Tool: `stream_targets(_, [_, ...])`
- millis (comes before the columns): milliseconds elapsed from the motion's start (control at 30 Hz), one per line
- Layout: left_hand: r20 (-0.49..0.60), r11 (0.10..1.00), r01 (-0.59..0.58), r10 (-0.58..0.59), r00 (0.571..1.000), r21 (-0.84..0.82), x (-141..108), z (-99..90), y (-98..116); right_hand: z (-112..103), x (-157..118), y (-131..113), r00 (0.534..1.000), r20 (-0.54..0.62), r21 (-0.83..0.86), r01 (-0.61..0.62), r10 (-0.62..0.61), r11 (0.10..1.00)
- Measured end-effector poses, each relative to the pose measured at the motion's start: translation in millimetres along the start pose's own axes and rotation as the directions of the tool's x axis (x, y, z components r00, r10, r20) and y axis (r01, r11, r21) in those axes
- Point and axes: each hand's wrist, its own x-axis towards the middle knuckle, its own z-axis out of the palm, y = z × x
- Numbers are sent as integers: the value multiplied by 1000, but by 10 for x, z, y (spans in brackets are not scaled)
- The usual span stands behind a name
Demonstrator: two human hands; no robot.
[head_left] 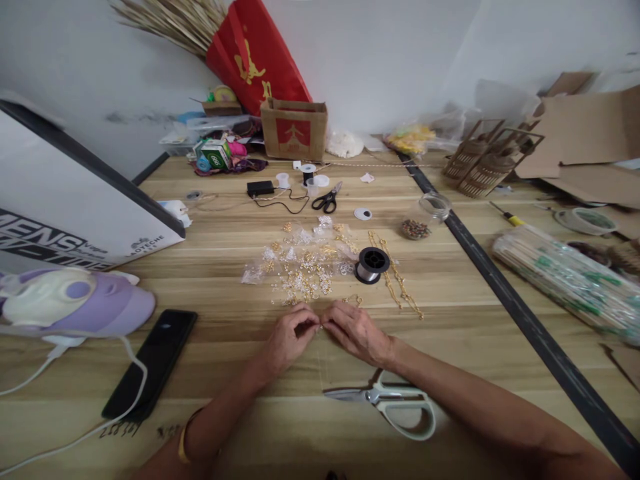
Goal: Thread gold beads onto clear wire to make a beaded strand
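My left hand (293, 339) and my right hand (357, 331) meet fingertip to fingertip above the table, each closed in a pinch. A thin clear thread (321, 363) hangs from between them, with a tiny shiny piece at the fingertips too small to name. Just beyond lies a spread of gold and clear beads (303, 277) with small plastic bags among them. A black spool of fine line (372, 265) stands past my right hand, beside a gold chain (395, 277). Scissors with pale green handles (385, 400) lie under my right forearm, partly hidden by it.
A dark phone (153, 363) and a purple-and-white device (85, 300) with a white cable are at left. Black scissors (327, 199) and small spools sit farther back. A jar of brown beads (417, 227) and a bundle of wrapped sticks (565, 280) are at right.
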Motion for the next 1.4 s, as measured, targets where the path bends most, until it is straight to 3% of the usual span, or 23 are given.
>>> stream_targets(500, [7, 999, 40, -40, 999, 29, -13, -7, 11, -28, 29, -13, 999, 31, 82, -24, 22, 996])
stream_targets(733, [34, 994, 112, -112, 993, 16, -23, -24, 5, -42, 37, -20, 998, 27, 150, -58, 55, 987])
stream_targets(900, [55, 969, 218, -213, 976, -118, -7, -36, -57, -2, 35, 14, 987, -51, 189, -139, 151, 972])
stream_targets(1133, [80, 867, 330, -325, 943, -374, 41, -34, -79, 7, 16, -44, 992, -61, 128, -98, 107, 987])
stream_targets(1400, [103, 853, 337, -324, 940, -397, 41, -21, -53, 19, -11, -21, 1000, 6, -11, -30, 31, 999])
